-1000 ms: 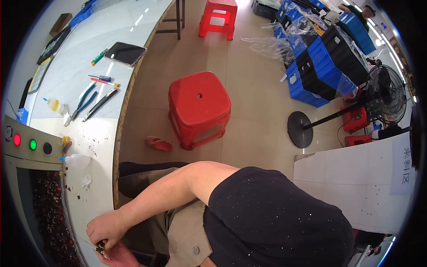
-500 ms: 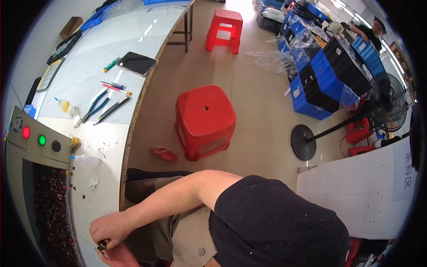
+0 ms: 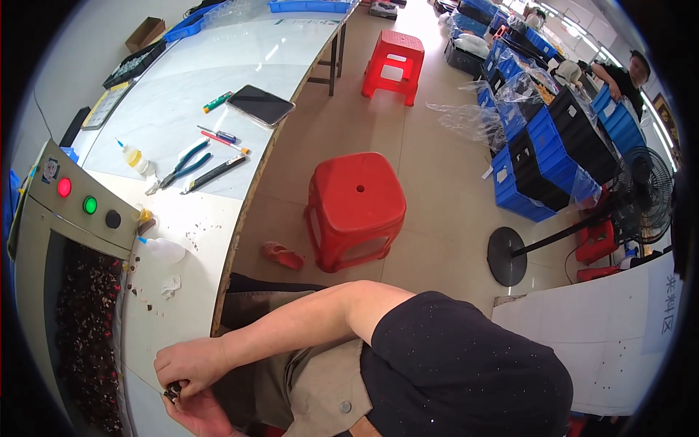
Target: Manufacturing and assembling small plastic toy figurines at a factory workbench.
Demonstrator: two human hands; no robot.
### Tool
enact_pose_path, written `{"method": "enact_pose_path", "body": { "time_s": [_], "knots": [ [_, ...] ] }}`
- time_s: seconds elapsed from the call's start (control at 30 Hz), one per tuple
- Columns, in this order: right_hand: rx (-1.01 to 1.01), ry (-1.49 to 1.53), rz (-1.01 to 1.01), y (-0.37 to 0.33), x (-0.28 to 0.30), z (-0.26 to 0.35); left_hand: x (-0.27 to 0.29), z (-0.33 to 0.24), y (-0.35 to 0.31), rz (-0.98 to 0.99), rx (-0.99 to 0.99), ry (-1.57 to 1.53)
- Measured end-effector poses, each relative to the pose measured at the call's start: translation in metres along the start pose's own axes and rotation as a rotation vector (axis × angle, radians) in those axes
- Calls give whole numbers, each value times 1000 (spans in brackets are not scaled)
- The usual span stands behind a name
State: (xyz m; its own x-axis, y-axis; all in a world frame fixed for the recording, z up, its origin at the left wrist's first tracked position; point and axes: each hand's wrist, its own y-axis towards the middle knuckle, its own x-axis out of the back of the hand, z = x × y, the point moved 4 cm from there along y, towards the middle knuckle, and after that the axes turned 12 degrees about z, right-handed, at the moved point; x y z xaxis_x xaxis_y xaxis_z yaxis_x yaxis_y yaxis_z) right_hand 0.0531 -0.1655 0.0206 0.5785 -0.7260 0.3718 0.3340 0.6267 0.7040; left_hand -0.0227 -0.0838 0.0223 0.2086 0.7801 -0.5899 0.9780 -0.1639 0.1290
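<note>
My right hand [image 3: 191, 364] reaches across to the bench edge at the lower left, its fingers closed in a pinch. Just below it, my left hand [image 3: 200, 414] is palm-up with its fingers curled. Between the two hands they grip a small dark brown piece [image 3: 172, 392] with lighter spots; the fingers cover most of it, so its kind does not show. Nearest on the bench are a crumpled white tissue [image 3: 171, 286] and a squeeze bottle [image 3: 164, 250] with a blue tip, lying on its side.
A machine [image 3: 80, 197] with round buttons and a bed of dark bits stands left. On the bench [image 3: 189, 156] lie pliers [image 3: 186, 164], a phone [image 3: 261, 105] and a yellowish bottle [image 3: 134, 156]. Red stools [image 3: 360, 189], a fan [image 3: 641, 193], crates [image 3: 542, 149] and a person [image 3: 622, 84] are right.
The whole view has shifted, so the bench and stools sit lower and further right. Both hands keep hold of the dark piece.
</note>
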Motion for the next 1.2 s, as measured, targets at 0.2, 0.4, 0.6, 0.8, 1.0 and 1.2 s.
{"method": "enact_pose_path", "body": {
  "time_s": [0.2, 0.4, 0.6, 0.8, 1.0, 1.2],
  "knots": [
    [-27, 4, 10, 3, -1, -3, 7, -3, 3, 8, -26, 15],
    [-19, 12, 36, 14, -6, -2, 11, -12, 2, -115, -61, 51],
    [-32, 74, 102, 33, -13, -15, 45, -19, 7, -97, -75, -55],
    [-252, -2, 244, 48, -27, -32, 75, -19, 4, -196, 19, -74],
    [-243, -81, 259, 42, -61, -29, 85, -23, -16, -234, 23, -151],
    [-300, -50, 170, 40, -54, -24, 73, -25, -15, -193, 30, -133]
  ]
}}
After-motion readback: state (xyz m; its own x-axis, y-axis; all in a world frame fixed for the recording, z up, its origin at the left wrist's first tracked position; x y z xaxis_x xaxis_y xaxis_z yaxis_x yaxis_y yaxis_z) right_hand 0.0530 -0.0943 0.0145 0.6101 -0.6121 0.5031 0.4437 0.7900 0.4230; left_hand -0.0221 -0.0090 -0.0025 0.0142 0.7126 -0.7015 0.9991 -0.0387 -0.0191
